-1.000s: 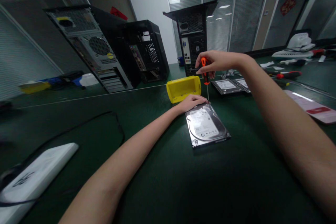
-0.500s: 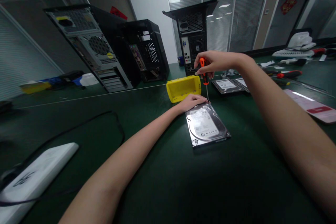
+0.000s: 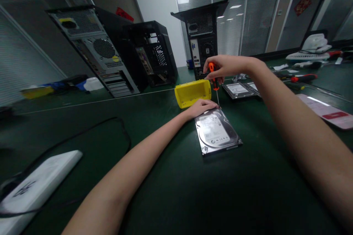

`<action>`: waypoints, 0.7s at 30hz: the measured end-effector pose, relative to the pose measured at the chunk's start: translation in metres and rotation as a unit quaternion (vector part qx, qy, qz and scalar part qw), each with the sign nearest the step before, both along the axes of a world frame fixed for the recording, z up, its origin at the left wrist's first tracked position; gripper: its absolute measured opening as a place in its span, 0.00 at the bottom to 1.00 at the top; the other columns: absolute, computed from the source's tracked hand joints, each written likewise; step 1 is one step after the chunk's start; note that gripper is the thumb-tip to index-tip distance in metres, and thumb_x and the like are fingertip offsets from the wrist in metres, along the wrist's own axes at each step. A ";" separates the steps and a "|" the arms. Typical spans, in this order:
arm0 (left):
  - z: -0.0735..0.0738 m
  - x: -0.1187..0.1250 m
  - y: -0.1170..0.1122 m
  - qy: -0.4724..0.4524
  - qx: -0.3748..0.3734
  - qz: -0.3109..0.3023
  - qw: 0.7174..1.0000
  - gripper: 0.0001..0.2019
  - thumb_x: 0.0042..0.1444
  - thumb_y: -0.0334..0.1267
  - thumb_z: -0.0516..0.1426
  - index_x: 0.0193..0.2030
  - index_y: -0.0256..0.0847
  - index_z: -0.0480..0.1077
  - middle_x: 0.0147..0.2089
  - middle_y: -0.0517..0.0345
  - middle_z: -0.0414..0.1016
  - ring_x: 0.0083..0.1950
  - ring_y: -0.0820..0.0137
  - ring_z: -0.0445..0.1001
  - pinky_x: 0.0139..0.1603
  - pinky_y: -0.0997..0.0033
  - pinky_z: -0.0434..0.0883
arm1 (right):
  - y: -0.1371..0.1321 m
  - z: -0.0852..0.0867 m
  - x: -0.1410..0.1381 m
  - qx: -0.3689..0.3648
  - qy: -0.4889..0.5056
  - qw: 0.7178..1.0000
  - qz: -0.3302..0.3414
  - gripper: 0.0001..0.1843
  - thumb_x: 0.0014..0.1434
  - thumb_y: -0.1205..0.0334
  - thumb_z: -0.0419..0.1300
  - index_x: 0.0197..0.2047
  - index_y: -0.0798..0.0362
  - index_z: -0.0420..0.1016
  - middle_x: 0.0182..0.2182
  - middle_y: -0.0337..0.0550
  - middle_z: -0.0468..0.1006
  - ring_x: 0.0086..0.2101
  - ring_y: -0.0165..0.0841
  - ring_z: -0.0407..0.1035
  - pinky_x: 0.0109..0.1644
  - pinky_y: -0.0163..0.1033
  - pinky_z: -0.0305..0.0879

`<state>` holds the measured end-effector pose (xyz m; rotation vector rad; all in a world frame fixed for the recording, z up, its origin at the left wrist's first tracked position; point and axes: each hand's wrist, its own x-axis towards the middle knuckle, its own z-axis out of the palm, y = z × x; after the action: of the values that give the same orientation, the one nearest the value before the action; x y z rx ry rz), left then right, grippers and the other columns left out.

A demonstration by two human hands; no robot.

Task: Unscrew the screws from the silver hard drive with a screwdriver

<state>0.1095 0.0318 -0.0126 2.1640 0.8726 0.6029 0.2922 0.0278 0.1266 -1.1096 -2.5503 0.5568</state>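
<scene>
A silver hard drive (image 3: 213,130) with a white label lies flat on the dark green table, label up. My left hand (image 3: 200,108) lies over its far left end and holds it down, fingertips at the far edge. Above that end, my right hand (image 3: 220,69) grips the orange and black handle of a screwdriver (image 3: 216,89). The screwdriver stands nearly upright, its tip at the drive's far right corner. What lies under the tip is too small to make out. Just behind my left hand stands a yellow tray (image 3: 193,92) with several small bits in it.
More hard drives (image 3: 239,90) lie beyond my right wrist. Red-handled pliers (image 3: 303,78) and a pink-white panel (image 3: 327,112) are at the right. Computer cases (image 3: 104,47) stand at the back. A white power strip (image 3: 38,180) and black cable (image 3: 121,126) lie left.
The screwdriver's handle has tipped very slightly to the left with my right hand, its tip staying at the same corner. My left hand and the hard drive have not moved.
</scene>
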 end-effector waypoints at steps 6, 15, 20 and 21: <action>0.000 0.000 -0.002 -0.006 -0.005 0.000 1.000 0.13 0.58 0.40 0.53 0.40 0.35 0.76 0.45 0.50 0.77 0.47 0.69 0.73 0.52 0.69 0.65 | 0.001 -0.001 0.001 0.000 0.000 1.000 0.007 0.23 0.52 0.54 0.61 0.49 0.54 0.66 0.35 0.45 0.74 0.28 0.29 0.71 0.28 0.35 0.71; 0.003 0.000 -0.005 0.000 -0.001 0.002 1.000 0.13 0.58 0.41 0.54 0.43 0.38 0.77 0.48 0.50 0.76 0.49 0.68 0.72 0.53 0.68 0.65 | 0.002 0.000 0.001 -0.017 0.007 1.000 0.013 0.23 0.52 0.54 0.61 0.49 0.54 0.66 0.37 0.45 0.73 0.31 0.29 0.71 0.28 0.34 0.70; 0.007 0.000 -0.007 0.010 0.007 -0.008 1.000 0.13 0.55 0.40 0.56 0.44 0.40 0.76 0.49 0.52 0.76 0.50 0.67 0.72 0.54 0.67 0.65 | 0.000 0.000 0.001 -0.011 0.000 1.000 0.011 0.22 0.52 0.55 0.60 0.49 0.54 0.65 0.38 0.45 0.73 0.32 0.31 0.72 0.30 0.35 0.71; 0.007 0.000 -0.008 0.013 0.007 -0.009 1.000 0.13 0.54 0.40 0.57 0.44 0.41 0.76 0.49 0.52 0.75 0.51 0.67 0.72 0.54 0.67 0.65 | -0.001 0.000 0.001 -0.009 -0.002 1.000 0.009 0.22 0.52 0.55 0.60 0.49 0.53 0.65 0.38 0.46 0.73 0.32 0.31 0.72 0.30 0.35 0.71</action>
<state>0.1095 0.0241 -0.0056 2.1940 0.8650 0.5733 0.2932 0.0271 0.1270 -1.0956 -2.5658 0.5844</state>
